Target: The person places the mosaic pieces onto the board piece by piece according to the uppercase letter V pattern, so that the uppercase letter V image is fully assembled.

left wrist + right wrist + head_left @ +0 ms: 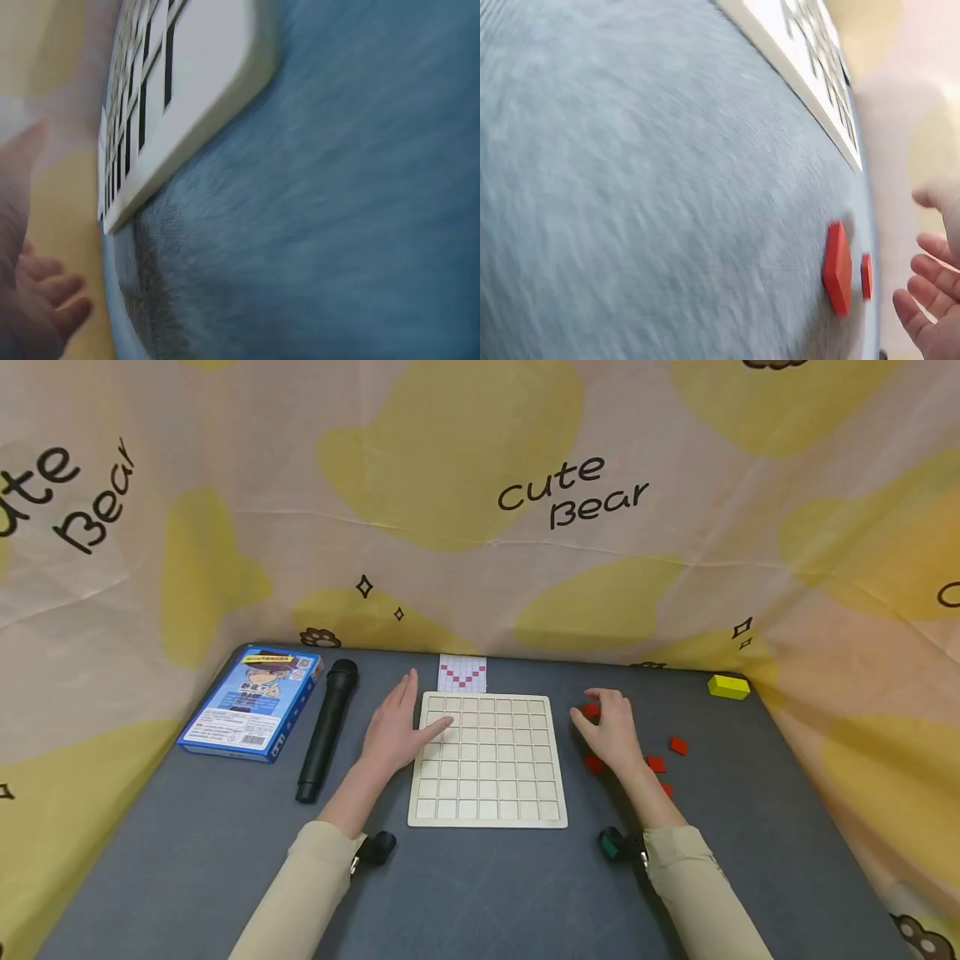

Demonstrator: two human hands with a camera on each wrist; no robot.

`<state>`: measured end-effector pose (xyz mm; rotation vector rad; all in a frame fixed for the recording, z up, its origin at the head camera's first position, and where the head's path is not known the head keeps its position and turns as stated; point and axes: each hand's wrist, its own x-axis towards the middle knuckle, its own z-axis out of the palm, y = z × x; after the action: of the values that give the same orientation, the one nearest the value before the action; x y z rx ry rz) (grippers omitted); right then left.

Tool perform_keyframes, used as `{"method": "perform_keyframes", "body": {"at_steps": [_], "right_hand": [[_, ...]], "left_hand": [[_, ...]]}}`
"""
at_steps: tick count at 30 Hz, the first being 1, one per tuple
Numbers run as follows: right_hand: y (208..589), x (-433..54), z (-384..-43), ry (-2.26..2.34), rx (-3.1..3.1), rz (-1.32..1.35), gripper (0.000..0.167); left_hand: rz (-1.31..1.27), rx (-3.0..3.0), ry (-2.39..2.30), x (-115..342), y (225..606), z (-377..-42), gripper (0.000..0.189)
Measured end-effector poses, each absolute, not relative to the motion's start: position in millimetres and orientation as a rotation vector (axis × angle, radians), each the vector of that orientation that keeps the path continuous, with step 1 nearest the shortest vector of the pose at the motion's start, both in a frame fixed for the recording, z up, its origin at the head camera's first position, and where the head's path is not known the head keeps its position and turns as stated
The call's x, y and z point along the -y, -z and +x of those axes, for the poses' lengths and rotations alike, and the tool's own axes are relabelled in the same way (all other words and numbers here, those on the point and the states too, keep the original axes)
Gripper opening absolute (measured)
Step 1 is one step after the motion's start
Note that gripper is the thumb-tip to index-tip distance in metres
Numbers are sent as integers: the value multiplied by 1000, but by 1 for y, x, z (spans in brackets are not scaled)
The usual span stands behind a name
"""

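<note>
A pale grid board [487, 772] with rows of square cells lies mid-table. My left hand [393, 735] is at its upper left side, fingers extended and thumb reaching over the board; it holds nothing. Right of the board, my right hand [613, 733] hovers by a red square tile [591, 710], its fingers slightly bent and apart. Another red tile [594, 764] lies below that hand, and several more, such as one red tile [678, 746], are scattered to its right. In the right wrist view a red tile [838, 268] lies on the table, with the fingers [934, 289] apart from it.
Behind the board is a small card [462, 674] with a pink V-shaped pattern on a grid. A black microphone [327, 731] and a blue box [255, 702] lie to the left. At the far right back sits a yellow block [728, 687]. A patterned curtain [450, 527] hangs behind the table.
</note>
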<state>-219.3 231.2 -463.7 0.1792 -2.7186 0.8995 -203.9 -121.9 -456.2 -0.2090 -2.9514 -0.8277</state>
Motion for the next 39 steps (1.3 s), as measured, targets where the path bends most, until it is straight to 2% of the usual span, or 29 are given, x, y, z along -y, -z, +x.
{"method": "perform_keyframes", "body": {"at_steps": [2,4,13,26,39], "right_hand": [[463,-239,-219,-949,2727,135,39],[463,-247,-218,-958,2747,84,34],[471,-263,-218,-904,2827,-47,41],[477,-253,-222,-837,2783,-143,38],[482,-254,-220,-898,2740,-179,34]], "left_hand": [[-225,2992,963,123,459,-194,106],[-246,3056,1044,125,462,-183,108],[-580,3204,1092,140,475,-146,110],[-711,3099,1099,148,483,-140,111],[-753,3078,1042,149,483,-136,125]]}}
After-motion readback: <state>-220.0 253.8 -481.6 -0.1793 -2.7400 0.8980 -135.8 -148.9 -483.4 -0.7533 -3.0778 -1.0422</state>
